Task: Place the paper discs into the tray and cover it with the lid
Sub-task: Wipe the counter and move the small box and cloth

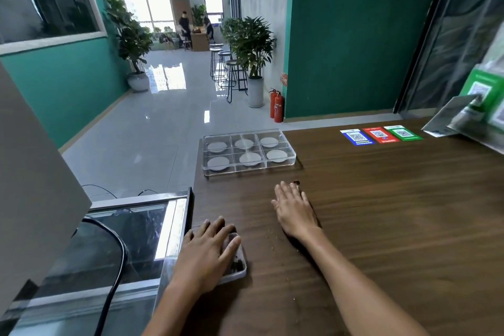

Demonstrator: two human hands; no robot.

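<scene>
A clear plastic tray [291,157] with six compartments stands at the far left of the wooden table, and a round paper disc [250,159] lies in each compartment. Whether a cover sits on it I cannot tell. My left hand [207,256] lies palm down on a flat clear lid [239,263] with rounded corners, at the table's near left edge, with the fingers and thumb draped over it. My right hand [294,211] rests flat on the table below the tray, fingers together and holding nothing. A tiny dark speck [296,182] lies at its fingertips.
Three coloured QR-code stickers [380,134] lie on the brown wooden table [395,213] at the far right, next to a leaning sign stand [480,106]. A glass-topped case [131,229] with a black cable [120,251] adjoins the table's left edge.
</scene>
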